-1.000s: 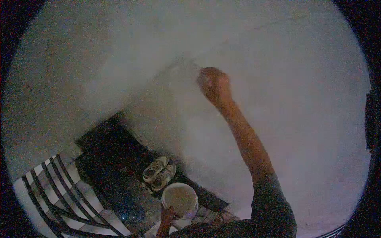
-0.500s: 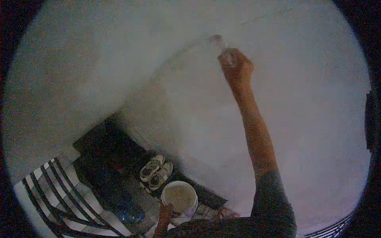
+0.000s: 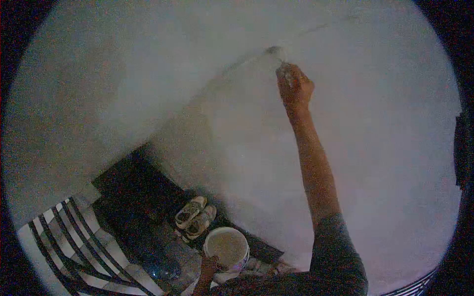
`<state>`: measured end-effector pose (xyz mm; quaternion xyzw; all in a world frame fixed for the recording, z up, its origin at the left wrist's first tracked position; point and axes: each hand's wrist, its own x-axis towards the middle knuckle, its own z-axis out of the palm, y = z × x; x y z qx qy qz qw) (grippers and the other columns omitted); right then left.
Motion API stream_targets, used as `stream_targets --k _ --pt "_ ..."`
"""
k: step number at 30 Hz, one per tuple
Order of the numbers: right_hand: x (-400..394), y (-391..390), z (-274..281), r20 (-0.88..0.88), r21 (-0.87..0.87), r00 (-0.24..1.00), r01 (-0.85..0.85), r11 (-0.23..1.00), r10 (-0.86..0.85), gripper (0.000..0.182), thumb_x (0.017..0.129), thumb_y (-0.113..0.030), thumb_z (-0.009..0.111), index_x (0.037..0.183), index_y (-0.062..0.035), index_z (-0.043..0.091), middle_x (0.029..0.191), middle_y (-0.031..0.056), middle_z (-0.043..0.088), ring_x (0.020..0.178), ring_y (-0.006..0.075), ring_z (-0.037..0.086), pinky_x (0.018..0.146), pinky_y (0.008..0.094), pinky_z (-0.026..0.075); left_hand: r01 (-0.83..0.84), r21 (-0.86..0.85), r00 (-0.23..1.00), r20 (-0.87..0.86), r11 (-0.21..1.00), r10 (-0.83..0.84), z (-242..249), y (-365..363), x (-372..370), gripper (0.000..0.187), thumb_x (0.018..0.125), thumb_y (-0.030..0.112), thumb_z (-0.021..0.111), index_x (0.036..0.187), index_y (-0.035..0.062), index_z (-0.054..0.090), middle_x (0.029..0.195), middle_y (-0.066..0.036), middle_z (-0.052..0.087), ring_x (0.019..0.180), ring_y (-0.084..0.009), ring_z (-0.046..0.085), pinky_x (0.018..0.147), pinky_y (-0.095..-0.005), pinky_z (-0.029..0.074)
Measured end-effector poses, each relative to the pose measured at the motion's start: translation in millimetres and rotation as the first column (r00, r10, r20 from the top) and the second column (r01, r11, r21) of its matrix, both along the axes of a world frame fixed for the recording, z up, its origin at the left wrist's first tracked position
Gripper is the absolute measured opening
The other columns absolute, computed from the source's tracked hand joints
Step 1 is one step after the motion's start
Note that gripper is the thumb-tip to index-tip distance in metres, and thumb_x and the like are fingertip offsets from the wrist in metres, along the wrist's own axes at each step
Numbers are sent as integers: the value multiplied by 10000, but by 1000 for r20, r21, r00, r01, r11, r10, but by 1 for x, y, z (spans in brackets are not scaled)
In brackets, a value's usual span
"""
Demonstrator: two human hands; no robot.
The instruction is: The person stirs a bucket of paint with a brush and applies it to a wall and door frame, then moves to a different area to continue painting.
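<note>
My right hand (image 3: pixel 295 88) is raised against the pale wall (image 3: pixel 276 163), fingers closed around what looks like a paintbrush (image 3: pixel 277 53). The tool is pale and blurred, and its dark tip meets the wall at the corner line. Low in the view, my left hand (image 3: pixel 209 265) grips the rim of a white bucket (image 3: pixel 247 250). A cream-coloured liquid (image 3: pixel 225 247) shows inside the bucket, which hangs or is held near my body.
A pair of worn sneakers (image 3: pixel 196 217) sits below, beside the bucket. Dark surfaces (image 3: pixel 133 177) run along the wall's foot. Black-and-white striped railing or bars (image 3: pixel 74 246) stand at lower left. A dark object (image 3: pixel 460 150) is at the right edge.
My right hand has dropped slightly, with the tool's tip shifting a little right along the corner line. The bucket and my left hand appear slightly lower and further right.
</note>
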<state>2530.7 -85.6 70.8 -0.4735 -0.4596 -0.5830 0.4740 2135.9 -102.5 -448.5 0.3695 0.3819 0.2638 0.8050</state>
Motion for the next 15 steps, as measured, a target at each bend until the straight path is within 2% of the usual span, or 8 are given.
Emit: stream_targets --k 2,4,5,6,8,9,11,15 --pt "-1 8 -7 -17 83 999 35 996 -34 173 773 -117 735 911 -84 636 805 93 678 658 263 662 589 360 528 -19 -12 1000 -18 1000 19 -36 5 1 779 834 91 619 1433 127 123 1168 -246 533 860 -387 648 619 -489 604" --pt "-1 22 -15 25 -5 1000 18 1000 -18 167 800 -145 706 933 -75 632 772 109 666 634 281 649 575 375 524 -20 -71 966 255 997 38 -134 22 3 732 827 86 619 1419 129 191 1157 -227 549 927 -346 641 724 -526 579" --pt "-3 33 -22 19 -9 1000 13 1000 -13 167 800 -145 706 933 -75 632 772 109 666 634 281 649 575 375 524 -26 -75 968 249 997 44 -138 20 2 732 827 86 619 1419 129 191 1157 -227 549 927 -346 641 724 -526 579" --pt "-3 47 -30 18 -153 996 88 984 -86 183 815 -161 687 954 -62 620 781 125 660 650 291 647 586 384 524 40 222 998 35 974 -48 -139 19 2 724 828 92 624 1413 116 200 1158 -225 552 923 -340 642 737 -509 578" --pt "0 68 -39 17 -302 988 150 942 -151 203 830 -178 669 975 -50 608 790 141 654 667 301 644 597 393 524 336 654 904 -425 678 -38 -135 19 1 708 830 102 636 1401 91 218 1161 -221 557 917 -329 643 762 -475 575" --pt "1 73 -42 41 -367 993 117 923 -109 222 842 -188 650 995 -38 592 802 164 644 689 317 639 614 408 522 524 728 792 -607 443 61 -134 19 1 700 831 107 641 1395 78 227 1163 -219 560 914 -323 644 774 -458 573" --pt "1 82 -41 64 -439 996 84 895 -62 243 854 -199 631 1014 -26 575 813 186 634 710 333 634 631 424 521 699 688 656 -726 197 206 -127 19 8 694 832 112 647 1389 65 236 1164 -217 562 910 -317 644 787 -441 572" --pt "-9 82 -39 -112 -629 993 -96 772 33 311 843 -213 642 1088 -48 547 913 217 642 808 371 641 715 460 522 474 359 777 -600 804 -190 -100 22 11 668 869 211 630 1392 50 246 1229 -253 521 931 -352 646 782 -444 568"
